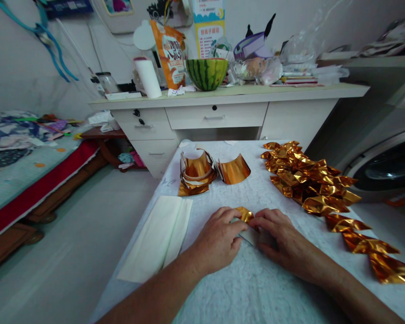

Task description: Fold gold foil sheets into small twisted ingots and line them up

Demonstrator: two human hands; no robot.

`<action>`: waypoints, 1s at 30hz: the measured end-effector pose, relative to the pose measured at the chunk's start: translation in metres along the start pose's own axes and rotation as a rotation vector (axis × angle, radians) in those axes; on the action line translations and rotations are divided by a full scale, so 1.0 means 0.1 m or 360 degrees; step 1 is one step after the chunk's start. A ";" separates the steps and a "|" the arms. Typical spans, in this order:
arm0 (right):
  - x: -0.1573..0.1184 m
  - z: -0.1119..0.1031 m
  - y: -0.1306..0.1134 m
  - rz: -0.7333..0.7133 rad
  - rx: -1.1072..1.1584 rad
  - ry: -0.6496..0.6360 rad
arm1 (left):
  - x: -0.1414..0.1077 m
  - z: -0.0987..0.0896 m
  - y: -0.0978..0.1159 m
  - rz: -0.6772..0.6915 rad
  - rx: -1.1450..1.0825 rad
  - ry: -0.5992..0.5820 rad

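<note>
Head view shows both hands working together on the cloth-covered worktop [256,292], on a small half-worked piece [245,214], gold on its far side and pale grey nearer the wrists. The left hand [219,236] is partly curled, its thumb and fingers closed on the left side of the piece; the right hand [283,240] pinches the other side, fingertips bent down over it.

To the right of the hands, and running ahead of them, lies a long overlapping heap of crumpled-looking gold foil shapes [326,204], which I take to be finished. Ahead and slightly left sit curled gold sheets [197,167], with another curled sheet [235,170] just beside them, seemingly unworked. Left of the left hand lie flat pale sheets [151,238], apparently unused too. Judging by the heap, much is done, though a fair supply is left and the piece in hand looks incomplete.

The fingers cover most of that piece, so its folds, and whether gold and grey belong to one sheet, cannot be told. The heap's overlaps prevent a sure count, its nearest shape reaches the picture's right edge, and the curls hide how many sheets they hold.
</note>
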State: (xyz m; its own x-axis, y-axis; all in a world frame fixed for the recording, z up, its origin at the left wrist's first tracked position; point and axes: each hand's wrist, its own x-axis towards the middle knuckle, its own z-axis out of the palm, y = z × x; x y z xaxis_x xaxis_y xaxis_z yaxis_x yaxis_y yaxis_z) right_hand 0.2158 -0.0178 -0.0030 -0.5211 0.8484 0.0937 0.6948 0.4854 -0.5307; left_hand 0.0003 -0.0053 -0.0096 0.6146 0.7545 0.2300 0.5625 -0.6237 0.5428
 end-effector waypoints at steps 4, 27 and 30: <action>0.00 0.01 -0.04 0.0025 -0.0022 -0.0015 | 0.02 -0.01 0.01 -0.0005 0.0046 0.0006; 0.01 0.12 -0.07 0.0029 -0.0186 0.0119 | 0.01 0.03 0.02 0.0006 0.0147 0.0030; 0.02 0.13 -0.06 0.0040 -0.0158 0.0122 | 0.00 0.05 0.05 -0.0003 0.0071 0.0062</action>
State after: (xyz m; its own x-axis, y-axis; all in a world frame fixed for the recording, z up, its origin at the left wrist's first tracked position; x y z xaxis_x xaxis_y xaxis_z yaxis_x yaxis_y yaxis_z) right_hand 0.2047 -0.0215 -0.0104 -0.4660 0.8724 0.1473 0.7549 0.4789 -0.4481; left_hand 0.0058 -0.0092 -0.0106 0.5920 0.7625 0.2611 0.5881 -0.6302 0.5070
